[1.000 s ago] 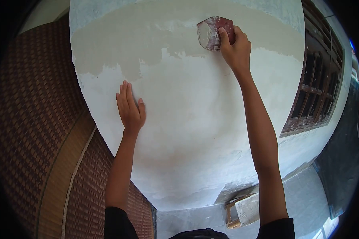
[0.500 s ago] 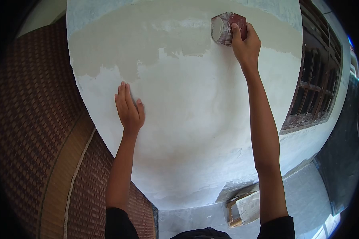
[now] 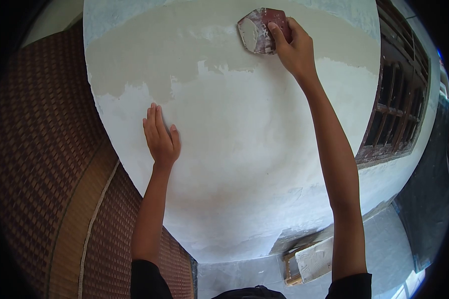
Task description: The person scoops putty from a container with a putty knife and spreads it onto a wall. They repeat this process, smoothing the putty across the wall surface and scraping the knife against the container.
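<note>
Dark woven panelling (image 3: 40,119) in a brown basket pattern, crossed by a paler, smoother band (image 3: 77,214), stands at the left of a wall (image 3: 224,164) coated in chalky white and, higher up, beige-grey plaster (image 3: 149,55) with a ragged lower edge. The left hand (image 3: 162,142) lies against the white surface, grasping nothing, its fingers extended and close together, the thumb apart. Near the bottom, a rectangular white-smeared board (image 3: 314,260) leans on a wooden frame (image 3: 292,269) above grey, smooth-looking flooring (image 3: 259,271). High on the wall, at the beige coating, the right hand (image 3: 295,47) grips a flat, angular reddish-brown scraper (image 3: 264,31), thumb on its face; the tool is streaked white, with a rounded pale smear of plaster toward its left edge. Farther right sits a brown barred window (image 3: 396,104), its frame flecked white, beside dark sheeting (image 3: 431,189).
</note>
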A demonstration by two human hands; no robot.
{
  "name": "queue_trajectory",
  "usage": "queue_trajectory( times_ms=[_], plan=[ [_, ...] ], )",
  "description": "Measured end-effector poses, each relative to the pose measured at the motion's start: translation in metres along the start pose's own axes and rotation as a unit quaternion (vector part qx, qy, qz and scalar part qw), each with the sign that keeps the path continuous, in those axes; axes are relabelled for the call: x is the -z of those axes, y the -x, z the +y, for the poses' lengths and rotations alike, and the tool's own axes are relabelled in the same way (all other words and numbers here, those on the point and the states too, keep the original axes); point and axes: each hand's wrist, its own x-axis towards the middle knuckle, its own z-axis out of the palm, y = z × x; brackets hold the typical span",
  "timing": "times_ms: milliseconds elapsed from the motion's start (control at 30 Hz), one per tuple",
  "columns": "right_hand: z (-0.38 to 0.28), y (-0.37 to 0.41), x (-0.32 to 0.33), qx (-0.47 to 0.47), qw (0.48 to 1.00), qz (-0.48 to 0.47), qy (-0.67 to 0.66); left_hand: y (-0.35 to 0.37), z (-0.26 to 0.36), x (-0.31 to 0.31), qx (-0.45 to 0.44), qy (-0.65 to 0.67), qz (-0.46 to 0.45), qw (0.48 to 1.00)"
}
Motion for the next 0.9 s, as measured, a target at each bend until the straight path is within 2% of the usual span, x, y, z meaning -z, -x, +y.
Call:
queue_trajectory(
  times_ms=[100,167,200,267,333,433,533,600,667,733,767,800,867,900],
  plan=[
    [-0.002,0.003,0.003,0.018,0.997,-0.022,0.069,0.0,0.0,0.0,-0.001,0.002,0.0,1.0],
    [0.009,-0.001,0.007,0.005,0.997,0.072,0.041,0.0,0.0,0.001,0.003,0.0,0.0,1.0],
    [0.002,0.0,0.008,0.007,0.997,0.072,0.04,0.001,0.0,0.001,0.005,-0.001,-0.002,1.0],
    [-0.009,0.005,0.009,-0.059,0.991,0.064,-0.103,0.0,0.0,0.001,0.005,-0.002,-0.003,1.0],
    [-0.016,0.01,-0.005,0.005,0.996,0.051,-0.072,0.0,0.0,0.0,0.004,-0.002,-0.002,1.0],
    [-0.011,0.015,-0.014,0.022,0.999,0.027,0.003,0.0,-0.001,0.0,-0.001,-0.003,-0.002,1.0],
    [-0.007,0.016,-0.003,0.031,0.996,0.069,0.036,0.0,0.0,0.001,0.005,-0.003,-0.005,1.0],
    [-0.007,0.018,0.006,-0.048,0.994,0.054,-0.079,-0.001,0.001,0.001,0.004,-0.01,0.003,1.0],
    [-0.011,0.021,0.001,-0.044,0.993,0.045,-0.096,-0.002,0.002,0.001,0.001,-0.016,0.009,1.0],
    [-0.011,0.026,-0.005,0.062,0.998,-0.01,0.019,-0.001,0.001,0.001,-0.002,-0.013,0.012,1.0],
    [-0.006,0.026,-0.009,0.111,0.993,0.012,0.044,-0.001,0.001,0.001,-0.001,-0.013,0.011,1.0],
    [-0.004,0.023,-0.005,0.111,0.993,0.01,0.044,-0.001,0.001,0.001,-0.002,-0.013,0.01,1.0],
    [0.002,0.014,0.006,0.047,0.997,0.042,0.041,0.0,0.0,0.003,0.0,-0.016,0.007,1.0],
    [0.0,0.012,0.008,0.054,0.996,0.065,0.024,-0.001,0.001,0.002,0.001,-0.005,0.005,1.0]
  ],
)
